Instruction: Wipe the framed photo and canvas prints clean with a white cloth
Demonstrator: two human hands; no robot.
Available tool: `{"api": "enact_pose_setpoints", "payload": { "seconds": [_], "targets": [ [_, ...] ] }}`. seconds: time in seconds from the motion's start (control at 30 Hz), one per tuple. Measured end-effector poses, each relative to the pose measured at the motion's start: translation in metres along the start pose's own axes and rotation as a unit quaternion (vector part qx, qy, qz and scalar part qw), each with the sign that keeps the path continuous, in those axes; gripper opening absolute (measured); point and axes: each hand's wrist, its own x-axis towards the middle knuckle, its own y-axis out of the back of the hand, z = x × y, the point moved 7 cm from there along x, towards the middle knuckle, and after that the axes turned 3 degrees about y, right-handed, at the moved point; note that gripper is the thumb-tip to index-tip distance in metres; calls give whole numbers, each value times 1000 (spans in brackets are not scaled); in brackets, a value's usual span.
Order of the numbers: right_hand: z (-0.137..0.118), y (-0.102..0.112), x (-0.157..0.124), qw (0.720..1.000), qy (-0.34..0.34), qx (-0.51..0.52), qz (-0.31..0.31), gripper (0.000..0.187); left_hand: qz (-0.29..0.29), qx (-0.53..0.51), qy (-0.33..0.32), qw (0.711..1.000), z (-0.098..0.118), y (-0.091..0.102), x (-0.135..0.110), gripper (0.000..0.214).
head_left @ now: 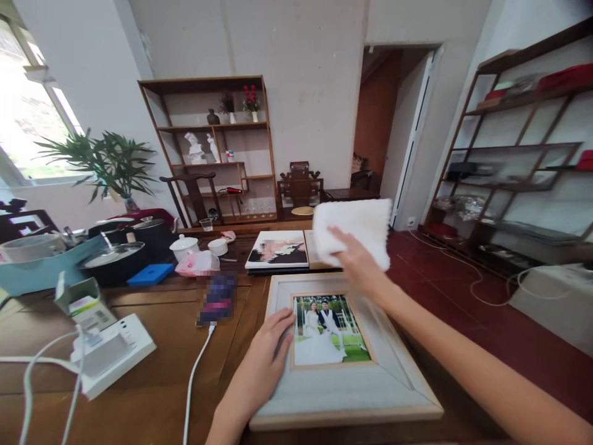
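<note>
A framed wedding photo with a wide pale mat and a light wood frame lies flat on the dark wooden table. My left hand rests on its left side, fingers stretched out and touching the photo's left edge. Above the far right part of the frame, my right hand grips a white cloth, held up off the glass and slightly blurred. Behind the frame lies a photo album with a picture on its cover, beside another pale board partly hidden by the cloth.
Left of the frame lie a phone on a white cable, a power strip and an opened small box. Farther back stand black pots, a white lidded bowl and a blue box. Red floor shows to the right.
</note>
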Motion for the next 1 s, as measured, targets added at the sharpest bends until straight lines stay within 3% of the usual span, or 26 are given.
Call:
{"api": "enact_pose_setpoints", "payload": {
  "seconds": [0.13, 0.23, 0.33, 0.47, 0.67, 0.77, 0.87, 1.0],
  "targets": [
    [-74, -56, 8, 972, 177, 63, -138, 32, -11, 7, -4, 1000, 1, -1, 1, 33],
    [-96, -74, -1, 950, 216, 101, -200, 30, -19, 14, 7, 1000, 0, -2, 1, 34],
    [-85, -76, -13, 947, 199, 124, -220, 39, -17, 5, 3, 1000, 1, -2, 1, 35],
    [-50, -64, -36, 947, 155, 130, -251, 49, -19, -8, 0, 1000, 0, -4, 1, 36],
    [20, -21, -66, 951, 21, 30, -306, 45, -23, -1, 1, 1000, 0, -7, 0, 36],
    [43, -1, -67, 958, -43, -57, -276, 43, -17, -2, -2, 1000, 0, -6, 0, 35],
    [36, 0, -66, 969, -49, -77, -229, 43, -18, -1, 4, 1000, -1, -5, 1, 35],
    [1, -28, -73, 970, -12, -6, -242, 49, -25, 10, 11, 1000, 1, -4, 2, 35]
  ]
}}
